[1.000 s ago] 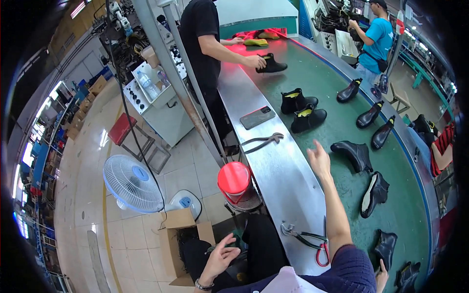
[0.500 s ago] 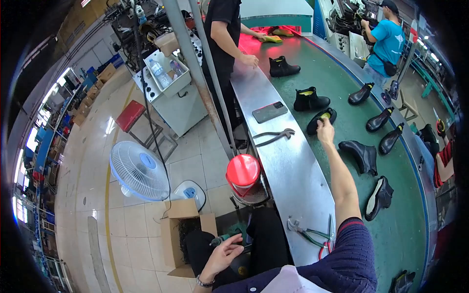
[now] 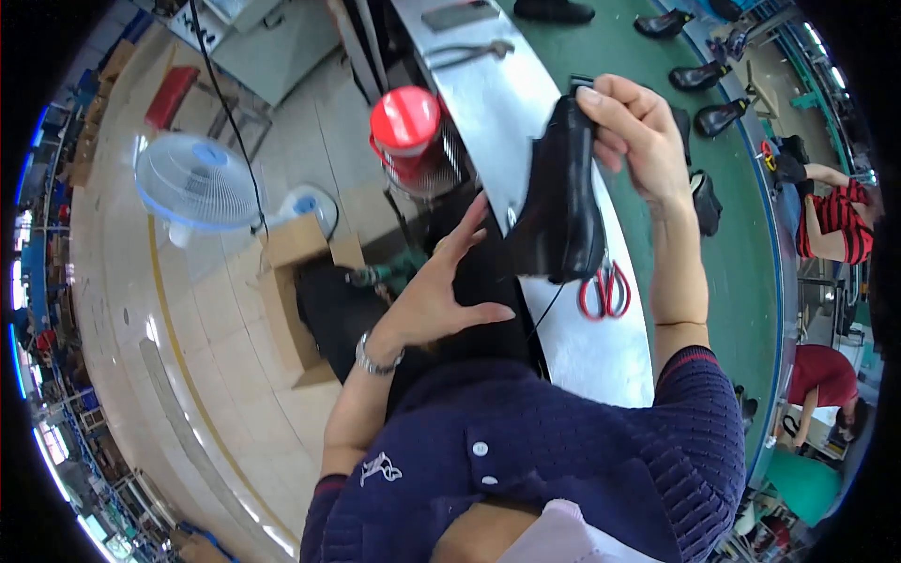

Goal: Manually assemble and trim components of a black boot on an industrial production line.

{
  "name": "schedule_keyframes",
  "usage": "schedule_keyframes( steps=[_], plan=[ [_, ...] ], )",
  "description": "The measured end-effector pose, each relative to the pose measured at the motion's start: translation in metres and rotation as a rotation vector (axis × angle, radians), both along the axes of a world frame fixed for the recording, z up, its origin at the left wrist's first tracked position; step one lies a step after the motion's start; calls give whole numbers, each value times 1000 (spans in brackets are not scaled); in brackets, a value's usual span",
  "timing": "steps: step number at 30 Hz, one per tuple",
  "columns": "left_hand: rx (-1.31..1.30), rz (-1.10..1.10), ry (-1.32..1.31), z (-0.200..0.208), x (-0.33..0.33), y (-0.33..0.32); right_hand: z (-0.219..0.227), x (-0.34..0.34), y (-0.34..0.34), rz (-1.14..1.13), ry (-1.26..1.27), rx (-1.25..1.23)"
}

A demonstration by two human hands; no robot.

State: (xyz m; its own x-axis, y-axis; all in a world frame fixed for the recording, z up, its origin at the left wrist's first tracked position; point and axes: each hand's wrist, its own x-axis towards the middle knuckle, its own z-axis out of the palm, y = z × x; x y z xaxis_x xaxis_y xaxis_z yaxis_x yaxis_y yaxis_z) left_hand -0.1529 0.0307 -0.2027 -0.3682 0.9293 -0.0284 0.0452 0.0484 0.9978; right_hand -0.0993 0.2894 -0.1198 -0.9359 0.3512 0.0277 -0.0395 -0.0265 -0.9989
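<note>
Boot [image 3: 569, 202] hangs pinched by the right hand [image 3: 646, 136], left hand [image 3: 427, 298] spread near it.

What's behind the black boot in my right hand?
Behind the black boot, the metal ledge shows around it, with red-handled scissors partly visible at its lower edge. Whatever lies directly behind is covered.

Black boot [image 3: 563, 202]: lifted off the green belt [image 3: 727, 291]; I now have it up over the metal ledge [image 3: 596, 357].
Right hand [image 3: 643, 131]: drawn back from the belt, gripping the boot's upper end.
Left hand [image 3: 432, 293]: raised, now spread wide near the boot.
My view: tipped lower; black-shirted co-worker gone past top edge, red-shirted co-worker [image 3: 826, 380] newly in at right.
</note>
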Motion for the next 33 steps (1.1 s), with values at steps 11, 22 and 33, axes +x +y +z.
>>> schedule_keyframes(
  steps=[11,22,33],
  plan=[
    [45,364,-146,-74,42,-93,-116,13,-76,-8,-202,483],
    [-124,909,-751,-106,54,-233,-221,114,-53,-74,-675,1267],
    [-136,790,-605,-58,19,-149,-119,36,-136,380,-612,-72]
  ],
)
